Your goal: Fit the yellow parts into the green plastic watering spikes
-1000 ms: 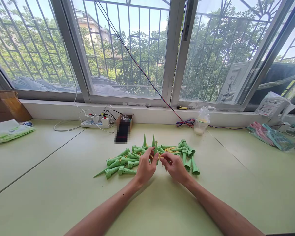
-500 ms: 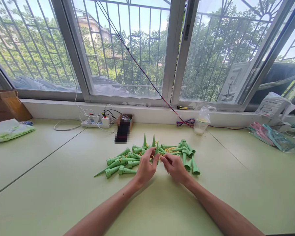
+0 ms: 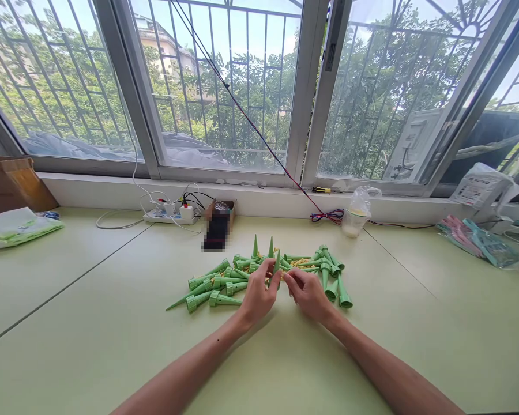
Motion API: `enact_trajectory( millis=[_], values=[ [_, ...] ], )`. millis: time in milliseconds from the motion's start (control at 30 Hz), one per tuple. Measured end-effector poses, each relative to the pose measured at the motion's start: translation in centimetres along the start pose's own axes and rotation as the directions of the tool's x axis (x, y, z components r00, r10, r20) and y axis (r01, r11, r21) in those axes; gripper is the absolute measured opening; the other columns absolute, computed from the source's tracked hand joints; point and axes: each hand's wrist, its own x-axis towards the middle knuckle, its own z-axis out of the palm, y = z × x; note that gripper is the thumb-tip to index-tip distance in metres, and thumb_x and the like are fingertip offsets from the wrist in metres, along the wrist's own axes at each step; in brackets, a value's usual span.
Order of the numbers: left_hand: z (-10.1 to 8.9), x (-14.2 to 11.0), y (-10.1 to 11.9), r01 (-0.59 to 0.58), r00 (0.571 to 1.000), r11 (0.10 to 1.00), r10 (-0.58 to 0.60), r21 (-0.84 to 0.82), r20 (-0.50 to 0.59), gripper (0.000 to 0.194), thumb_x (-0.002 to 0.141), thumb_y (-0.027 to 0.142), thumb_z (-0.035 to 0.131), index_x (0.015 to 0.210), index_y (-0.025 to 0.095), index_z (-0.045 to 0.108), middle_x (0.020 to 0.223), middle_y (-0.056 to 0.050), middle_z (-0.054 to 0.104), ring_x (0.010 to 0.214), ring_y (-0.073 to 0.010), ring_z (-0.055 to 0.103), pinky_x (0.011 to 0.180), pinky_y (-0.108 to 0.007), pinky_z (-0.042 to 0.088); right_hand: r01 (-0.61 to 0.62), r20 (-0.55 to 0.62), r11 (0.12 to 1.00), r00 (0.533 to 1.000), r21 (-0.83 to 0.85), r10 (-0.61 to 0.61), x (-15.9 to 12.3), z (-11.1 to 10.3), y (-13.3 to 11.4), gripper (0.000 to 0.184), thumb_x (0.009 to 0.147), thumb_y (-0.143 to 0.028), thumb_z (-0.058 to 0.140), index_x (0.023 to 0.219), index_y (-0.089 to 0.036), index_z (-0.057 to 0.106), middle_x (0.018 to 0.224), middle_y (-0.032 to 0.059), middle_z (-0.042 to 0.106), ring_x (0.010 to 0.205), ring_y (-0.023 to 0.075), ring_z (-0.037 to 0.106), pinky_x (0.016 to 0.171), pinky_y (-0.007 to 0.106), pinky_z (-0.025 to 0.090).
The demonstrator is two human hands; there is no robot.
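Note:
My left hand [image 3: 260, 293] is closed around a green plastic watering spike [image 3: 277, 261], its pointed tip up. Close on the right, my right hand [image 3: 308, 295] is closed in a pinch near that spike; a pale yellow bit shows at its fingertips, too small to make out. Several more green spikes [image 3: 229, 283] lie heaped to the left of my hands. Two green spikes [image 3: 255, 246] stand tip-up behind them. On the right, other green spikes [image 3: 344, 294] lie with their open wide ends showing. Small yellow pieces [image 3: 300, 263] are scattered among the spikes, partly hidden by my hands.
At the back of the pale green table [image 3: 125, 346] stand a power strip [image 3: 169, 215], a small box with a blurred dark item [image 3: 216, 230] and a plastic cup in a bag [image 3: 354, 222]. A tissue pack [image 3: 23, 229] lies left; bagged items [image 3: 480, 239] lie right.
The view has shifted very slightly. Both hands keep nearly the same pose, the left one still holding the watering spike upright.

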Motion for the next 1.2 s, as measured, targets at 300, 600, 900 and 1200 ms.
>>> enact_trajectory(
  millis=[300, 600, 900, 1200],
  values=[
    [-0.09, 0.00, -0.05, 0.026, 0.999, 0.999, -0.027, -0.040, -0.023, 0.020, 0.093, 0.037, 0.049, 0.099, 0.018, 0.055, 0.081, -0.003, 0.061, 0.072, -0.0149, 0.058, 0.068, -0.027, 0.048, 0.008, 0.014, 0.999, 1.000, 0.054, -0.009, -0.12, -0.01, -0.13, 0.028, 0.095, -0.044, 0.049, 0.086, -0.018, 0.057, 0.060, -0.0021, 0.055, 0.047, 0.0115, 0.046, 0.048, 0.023, 0.037],
    [-0.29, 0.30, 0.25, 0.060, 0.997, 0.982, -0.050, -0.181, 0.059, 0.017, 0.089, 0.035, 0.055, 0.091, 0.018, 0.058, 0.084, -0.003, 0.063, 0.079, -0.0157, 0.061, 0.073, -0.027, 0.050, -0.014, -0.001, 0.998, 1.000, 0.069, 0.014, -0.24, -0.07, -0.23, 0.027, 0.096, -0.042, 0.048, 0.084, -0.019, 0.056, 0.053, -0.0050, 0.050, 0.044, 0.0110, 0.045, 0.048, 0.024, 0.037],
    [-0.89, 0.76, 0.56, 0.173, 0.976, 0.929, -0.118, -0.326, 0.182, 0.013, 0.085, 0.030, 0.058, 0.085, 0.016, 0.060, 0.081, -0.002, 0.061, 0.073, -0.0140, 0.059, 0.067, -0.025, 0.049, -0.019, -0.005, 0.997, 1.000, 0.076, 0.020, -0.12, -0.16, -0.34, 0.026, 0.095, -0.041, 0.048, 0.084, -0.019, 0.055, 0.053, -0.0052, 0.050, 0.044, 0.0117, 0.046, 0.048, 0.024, 0.037],
    [-0.92, 0.70, 0.50, 0.177, 0.972, 0.932, -0.114, -0.315, 0.208, 0.010, 0.083, 0.025, 0.058, 0.086, 0.016, 0.060, 0.080, -0.002, 0.060, 0.073, -0.0138, 0.057, 0.069, -0.025, 0.048, -0.020, -0.002, 0.997, 1.000, 0.079, 0.020, -0.18, -0.16, -0.38, 0.025, 0.096, -0.037, 0.048, 0.080, -0.019, 0.054, 0.050, -0.0057, 0.048, 0.043, 0.0112, 0.042, 0.048, 0.024, 0.035]
  ],
)
